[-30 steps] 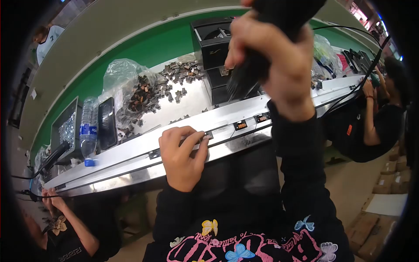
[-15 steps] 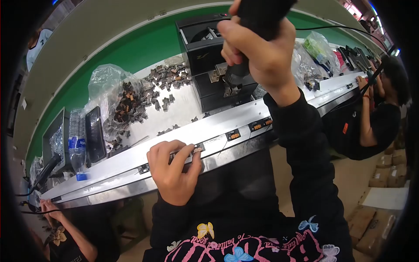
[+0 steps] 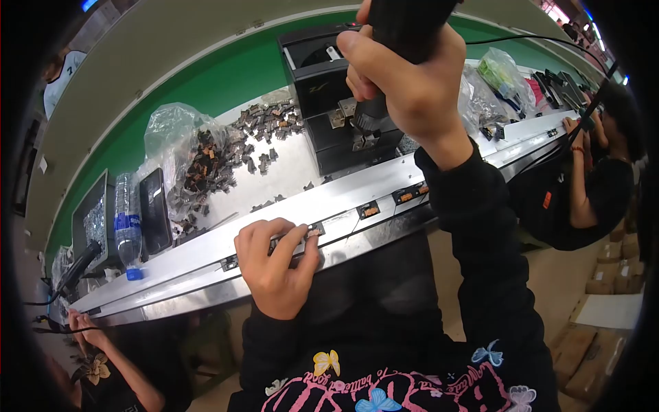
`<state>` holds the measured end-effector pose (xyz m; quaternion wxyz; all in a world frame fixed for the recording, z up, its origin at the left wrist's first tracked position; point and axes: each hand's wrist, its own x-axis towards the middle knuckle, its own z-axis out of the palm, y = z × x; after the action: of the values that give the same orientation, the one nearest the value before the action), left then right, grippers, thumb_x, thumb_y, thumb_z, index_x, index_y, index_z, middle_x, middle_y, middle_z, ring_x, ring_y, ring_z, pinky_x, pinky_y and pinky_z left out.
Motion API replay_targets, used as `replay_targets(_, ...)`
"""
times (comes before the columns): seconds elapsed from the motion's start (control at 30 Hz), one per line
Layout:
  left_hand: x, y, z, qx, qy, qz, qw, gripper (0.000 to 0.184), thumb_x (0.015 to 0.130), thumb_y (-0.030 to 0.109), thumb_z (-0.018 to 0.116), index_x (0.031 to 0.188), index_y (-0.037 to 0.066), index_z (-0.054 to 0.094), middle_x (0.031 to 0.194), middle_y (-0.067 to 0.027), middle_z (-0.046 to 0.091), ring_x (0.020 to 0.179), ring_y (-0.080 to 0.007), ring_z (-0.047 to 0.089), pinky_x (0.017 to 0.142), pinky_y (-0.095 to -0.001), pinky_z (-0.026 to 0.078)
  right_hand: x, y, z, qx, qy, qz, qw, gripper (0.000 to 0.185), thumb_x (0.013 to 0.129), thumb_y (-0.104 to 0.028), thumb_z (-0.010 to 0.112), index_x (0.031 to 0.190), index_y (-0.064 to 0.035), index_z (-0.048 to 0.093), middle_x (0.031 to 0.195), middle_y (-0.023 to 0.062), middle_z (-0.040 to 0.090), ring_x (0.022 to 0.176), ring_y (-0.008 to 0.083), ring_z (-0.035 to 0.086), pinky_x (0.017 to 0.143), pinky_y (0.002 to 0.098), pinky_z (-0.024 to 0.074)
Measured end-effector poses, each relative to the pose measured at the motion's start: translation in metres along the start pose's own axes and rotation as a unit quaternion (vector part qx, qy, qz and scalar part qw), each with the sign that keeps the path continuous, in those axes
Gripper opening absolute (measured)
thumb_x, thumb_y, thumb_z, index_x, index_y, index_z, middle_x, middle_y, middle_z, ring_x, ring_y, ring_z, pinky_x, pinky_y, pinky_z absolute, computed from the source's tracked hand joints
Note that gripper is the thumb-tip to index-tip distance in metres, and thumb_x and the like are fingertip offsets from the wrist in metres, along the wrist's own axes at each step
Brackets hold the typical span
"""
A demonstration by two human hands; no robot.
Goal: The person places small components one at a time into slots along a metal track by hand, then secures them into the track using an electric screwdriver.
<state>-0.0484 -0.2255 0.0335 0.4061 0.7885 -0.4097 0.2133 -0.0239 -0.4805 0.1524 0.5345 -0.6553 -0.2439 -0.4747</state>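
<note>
My right hand (image 3: 419, 89) is wrapped around a black electric screwdriver (image 3: 412, 31), raised over a black screw feeder (image 3: 322, 103). The tool's lower end is down at the feeder's front bracket (image 3: 364, 137); its very tip cannot be made out. Down on the long metal rail (image 3: 329, 206), my left hand (image 3: 278, 271) has thumb and bent fingers pressed around a small dark connector block (image 3: 315, 231), partly covered by the fingers. To the right, more blocks with orange inserts (image 3: 369, 211) sit in the rail. Another dark block (image 3: 230, 263) shows left of the hand.
Loose dark connector parts (image 3: 213, 158) lie heaped beside a clear plastic bag (image 3: 165, 130). At left stand a water bottle (image 3: 128, 233), a black phone-like slab (image 3: 156, 206) and a tray of screws (image 3: 96, 216). Co-workers' hands touch the rail's far ends.
The view has shifted slightly, so the bench things appear a little to the right. Both hands keep nearly the same hold; the right hand stays at the screw feeder.
</note>
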Motion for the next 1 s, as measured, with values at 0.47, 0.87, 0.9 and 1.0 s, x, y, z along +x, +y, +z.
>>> replay_targets(0.47,-0.002,-0.005,0.007,-0.011,0.052,0.013,0.999,0.025,0.064,0.003,0.08,0.087,0.007,0.073,0.091,-0.0039,0.065,0.087,-0.0272,0.06,0.076,-0.0396,0.043,-0.054,-0.07,0.094,0.053,0.141,0.166,0.975,0.036,0.084,0.01,0.066,0.118,0.0073,0.054,0.067,0.0054,0.059,0.046,0.0118,0.054,0.045,0.028,0.0433)
replay_targets(0.87,-0.005,-0.004,0.007,-0.006,0.058,0.001,0.998,0.022,0.066,0.003,0.081,0.085,0.004,0.072,0.09,-0.0071,0.065,0.086,-0.0295,0.06,0.078,-0.0403,0.045,-0.044,-0.081,0.07,0.016,0.096,0.194,0.976,0.04,0.092,-0.007,0.057,0.129,0.0041,0.048,0.064,0.0028,0.044,0.046,0.0112,0.041,0.047,0.0299,0.0393)
replay_targets(0.9,-0.004,-0.001,0.005,-0.007,0.057,0.001,0.998,0.021,0.067,0.002,0.081,0.086,0.004,0.072,0.089,-0.0073,0.065,0.085,-0.0296,0.059,0.077,-0.0406,0.044,-0.041,-0.083,0.061,-0.01,0.09,0.17,0.981,0.04,0.092,-0.006,0.058,0.13,0.004,0.048,0.064,0.0027,0.044,0.047,0.0112,0.041,0.047,0.0298,0.0396)
replay_targets(1.0,-0.007,-0.001,0.0,0.004,0.034,0.005,0.999,0.023,0.068,0.007,0.083,0.087,0.005,0.072,0.092,-0.0063,0.065,0.089,-0.03,0.06,0.078,-0.0428,0.043,-0.056,-0.09,0.033,-0.06,0.093,0.213,0.971,0.043,0.087,-0.001,0.062,0.127,0.0017,0.049,0.067,0.0036,0.052,0.049,0.0143,0.051,0.052,0.0313,0.0485)
